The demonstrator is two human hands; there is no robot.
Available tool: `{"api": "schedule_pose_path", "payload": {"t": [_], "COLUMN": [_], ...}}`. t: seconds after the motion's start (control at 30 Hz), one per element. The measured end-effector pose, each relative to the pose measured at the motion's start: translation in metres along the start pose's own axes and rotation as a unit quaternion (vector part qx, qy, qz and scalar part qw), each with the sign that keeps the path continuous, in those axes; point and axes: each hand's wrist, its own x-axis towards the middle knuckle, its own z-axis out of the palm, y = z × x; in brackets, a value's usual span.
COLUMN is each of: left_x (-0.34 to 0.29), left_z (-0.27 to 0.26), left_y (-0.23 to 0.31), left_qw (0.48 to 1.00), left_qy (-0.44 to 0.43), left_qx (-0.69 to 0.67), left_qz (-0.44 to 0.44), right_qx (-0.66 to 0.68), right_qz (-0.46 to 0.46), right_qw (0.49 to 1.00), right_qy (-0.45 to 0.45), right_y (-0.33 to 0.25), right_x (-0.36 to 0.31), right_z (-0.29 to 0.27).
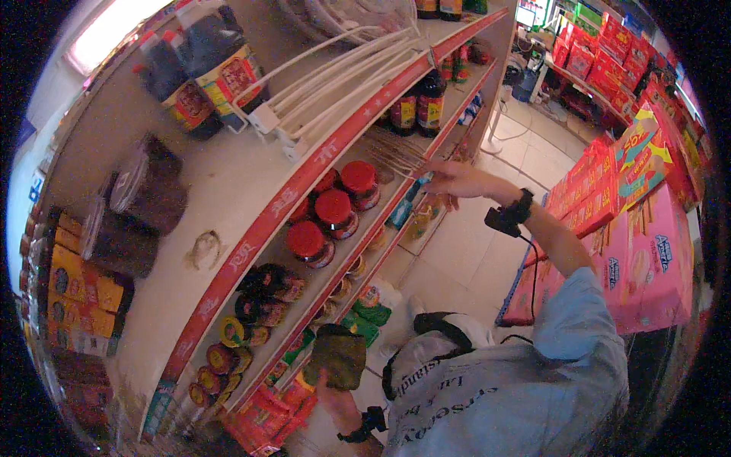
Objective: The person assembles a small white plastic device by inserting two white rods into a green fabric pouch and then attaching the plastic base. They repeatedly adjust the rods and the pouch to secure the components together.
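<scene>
My left hand (335, 396), low in the middle, is closed on a folded dark olive-brown cloth (339, 356). The cloth is held just off the front of the lower shelves. My right hand (462, 183) reaches to the front edge of a middle shelf (417, 186), its fingers apart and resting at the edge by a teal label strip (400, 213). Thin sticks or wires (392, 154) lie on the shelf close to those fingertips. On that same shelf stand red-lidded jars (335, 212), with dark bottles (417, 107) farther along.
A white wire rack (327, 84) lies on the top shelf beside large dark-liquid jugs (205, 76). Below the red-lidded jars are rows of small jars (221, 365) and green packets (365, 318). Pink cartons (640, 263) and red boxes (582, 194) are stacked across the tiled aisle (464, 259).
</scene>
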Motion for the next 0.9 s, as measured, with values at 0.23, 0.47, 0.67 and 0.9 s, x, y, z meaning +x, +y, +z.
{"api": "schedule_pose_path", "payload": {"t": [0.23,0.47,0.67,0.9], "left_x": [-0.018,-0.029,-0.024,-0.028], "left_z": [0.009,-0.004,0.038,0.079], "left_y": [-0.003,-0.025,-0.030,-0.035], "left_qw": [0.998,0.928,0.970,0.997], "left_qy": [0.049,0.067,0.055,0.059], "left_qx": [0.047,0.317,0.170,-0.023], "left_qz": [-0.011,0.185,0.165,0.051], "right_qx": [-0.217,-0.189,-0.233,-0.344], "right_qz": [-0.008,-0.051,-0.198,-0.190], "right_qw": [0.964,0.924,0.921,0.915], "right_qy": [0.152,0.330,0.242,0.087], "right_y": [0.150,0.137,0.098,0.081], "right_x": [0.050,0.075,0.121,0.246], "right_z": [-0.042,-0.048,-0.066,-0.078]}}
